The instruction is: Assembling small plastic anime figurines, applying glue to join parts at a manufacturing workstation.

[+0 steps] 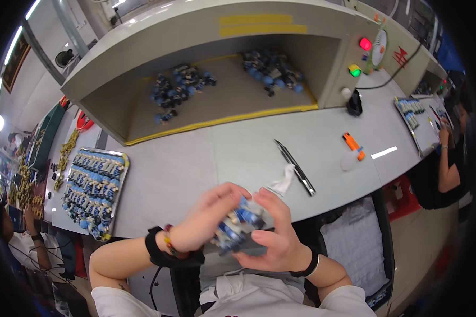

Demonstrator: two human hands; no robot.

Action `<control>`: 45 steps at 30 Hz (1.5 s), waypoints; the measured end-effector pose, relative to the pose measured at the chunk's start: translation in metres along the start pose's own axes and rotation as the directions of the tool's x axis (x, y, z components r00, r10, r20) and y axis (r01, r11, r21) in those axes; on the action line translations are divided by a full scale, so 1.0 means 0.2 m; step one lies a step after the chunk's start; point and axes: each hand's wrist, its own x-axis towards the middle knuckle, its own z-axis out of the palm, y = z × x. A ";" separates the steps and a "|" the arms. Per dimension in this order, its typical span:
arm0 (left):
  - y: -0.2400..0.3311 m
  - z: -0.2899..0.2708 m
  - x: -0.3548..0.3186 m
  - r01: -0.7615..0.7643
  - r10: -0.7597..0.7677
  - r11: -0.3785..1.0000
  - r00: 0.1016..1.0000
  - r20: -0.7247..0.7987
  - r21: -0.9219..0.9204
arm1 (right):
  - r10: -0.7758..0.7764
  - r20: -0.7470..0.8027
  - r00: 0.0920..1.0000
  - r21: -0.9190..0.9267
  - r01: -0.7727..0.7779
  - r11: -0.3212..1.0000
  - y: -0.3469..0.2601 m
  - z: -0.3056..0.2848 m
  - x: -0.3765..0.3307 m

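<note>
Close to my body, over the table's front edge, my left hand (202, 219) and my right hand (280, 245) curl around a small cluster of blue, cream and grey figurines (232, 231). My left fingers cover their top and left side, while the right thumb and fingers grip from the right. Motion blur hides their detail, and I cannot tell how many there are. Just beyond my hands lie a crumpled white cloth (283, 182) and a black pen-like tool (297, 170), both on the tabletop.
On the left, a metal tray (120, 177) carries rows of similar figurines. A grey open-fronted booth (222, 113) stands behind, with figurine piles inside. An orange utility knife (353, 146) lies at right. Below the table is a plastic-lined bin (354, 248). Other people work at both sides.
</note>
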 end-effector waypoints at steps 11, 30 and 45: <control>0.30 -1.47 0.52 -0.223 0.172 0.972 0.445 -0.879 0.077 | 0.342 -0.018 0.940 -0.042 -0.342 0.939 0.21 -0.04 -0.01; 0.30 -1.27 0.40 0.502 0.134 0.562 0.729 -0.671 0.657 | 0.036 -0.182 0.983 0.018 -0.033 0.999 0.25 -0.05 -0.15; 0.12 -1.02 1.03 -0.029 0.257 0.346 0.964 -0.065 0.938 | 0.135 -0.989 -0.065 0.093 -0.974 0.209 -0.23 -0.96 -2.18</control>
